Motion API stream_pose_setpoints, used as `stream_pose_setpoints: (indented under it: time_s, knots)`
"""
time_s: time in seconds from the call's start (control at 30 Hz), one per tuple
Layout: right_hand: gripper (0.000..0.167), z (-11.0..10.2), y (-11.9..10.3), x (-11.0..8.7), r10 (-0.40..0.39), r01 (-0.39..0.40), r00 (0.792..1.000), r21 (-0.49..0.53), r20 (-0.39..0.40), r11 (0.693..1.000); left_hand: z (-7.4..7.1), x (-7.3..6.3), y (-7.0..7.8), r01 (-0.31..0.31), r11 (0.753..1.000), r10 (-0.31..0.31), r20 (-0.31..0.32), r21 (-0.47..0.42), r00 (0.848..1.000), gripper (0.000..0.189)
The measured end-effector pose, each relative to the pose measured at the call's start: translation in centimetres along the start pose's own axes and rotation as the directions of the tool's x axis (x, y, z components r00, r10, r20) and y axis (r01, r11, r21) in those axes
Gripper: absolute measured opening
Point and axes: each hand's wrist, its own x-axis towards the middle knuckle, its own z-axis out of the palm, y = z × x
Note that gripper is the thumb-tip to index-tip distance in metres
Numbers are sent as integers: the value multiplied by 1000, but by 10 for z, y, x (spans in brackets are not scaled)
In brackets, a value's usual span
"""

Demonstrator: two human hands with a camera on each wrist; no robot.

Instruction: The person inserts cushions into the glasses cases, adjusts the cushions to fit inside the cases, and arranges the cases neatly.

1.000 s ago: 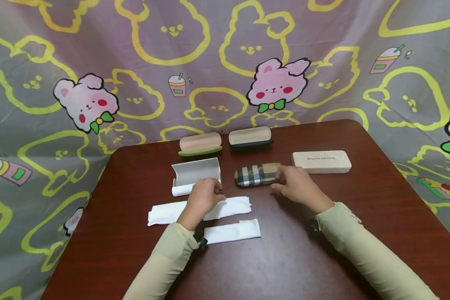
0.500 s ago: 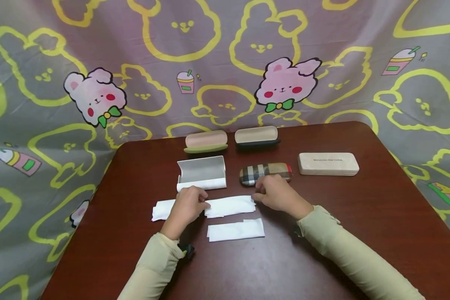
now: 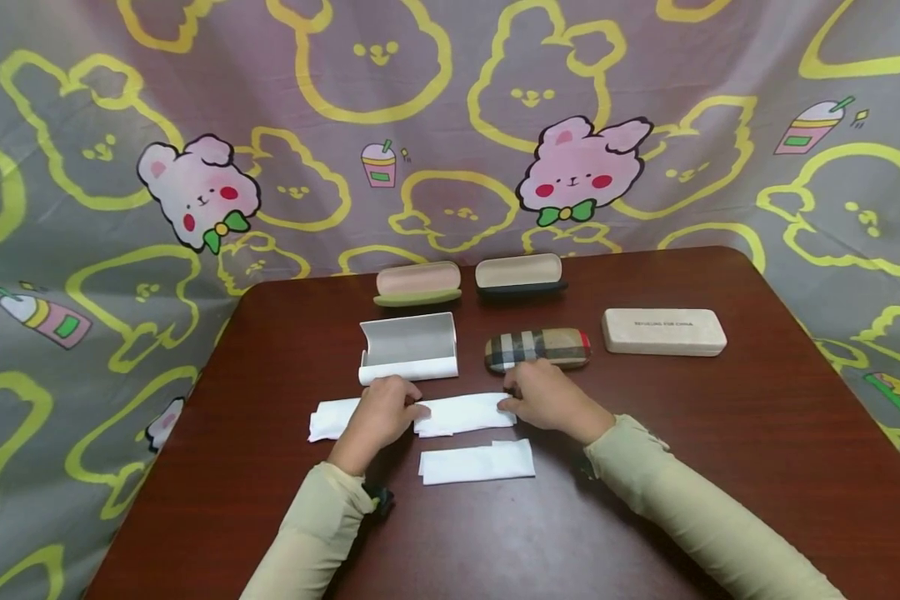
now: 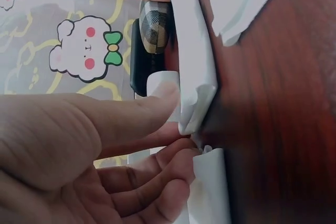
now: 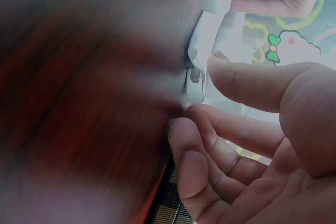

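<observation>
Folded white cloth [image 3: 465, 414], hands [image 3: 382, 412] [image 3: 551, 402] at its two ends, whether pinching it I cannot tell

White cloths [image 3: 465, 414] — tan plaid case [image 3: 547, 342]

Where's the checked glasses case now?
In the head view, the checked case lies right of centre on the table, just beyond the right hand, between the open white case and the cream case.

Cartoon-printed cloth [image 3: 457, 146] in grey and mauve hangs behind a glossy, reddish-brown, round-cornered table [image 3: 540, 533].
</observation>
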Motion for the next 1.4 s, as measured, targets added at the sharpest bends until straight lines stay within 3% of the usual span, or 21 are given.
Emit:
stream_pose_setpoints:
  time_s: [0.17, 0.43, 0.6, 0.73, 0.97, 1.13, 1.4]
  knots:
    - [17, 1, 0, 2, 9, -9, 1000, -12, 9, 1000, 2, 0, 1, 8, 1000, -8, 10, -19, 1000, 19]
    - [23, 4, 0, 3, 21, -21, 1000, -14, -20, 1000, 6, -2, 0, 29, 998, -31, -33, -59, 999, 26]
    - [23, 1, 3, 2, -5, 6, 998, 23, -65, 1000, 4, -3, 0, 24, 991, -33, -68, -133, 997, 23]
    - [21, -4, 6, 1, 9, 1, 995, 101, -99, 995, 0, -5, 0, 23, 974, -41, -78, -225, 996, 20]
    - [12, -17, 1, 2, 40, 13, 979, 254, -202, 967, -14, -4, -1, 77, 917, -109, -59, -392, 992, 10]
    - [7, -22, -3, 5, 53, 25, 967, 302, -248, 953, -25, -2, -2, 60, 919, -112, -112, -390, 987, 9]
    - [7, -21, -9, 12, 71, -3, 974, 302, -215, 953, -37, 1, -8, 64, 924, -116, -117, -376, 986, 10]
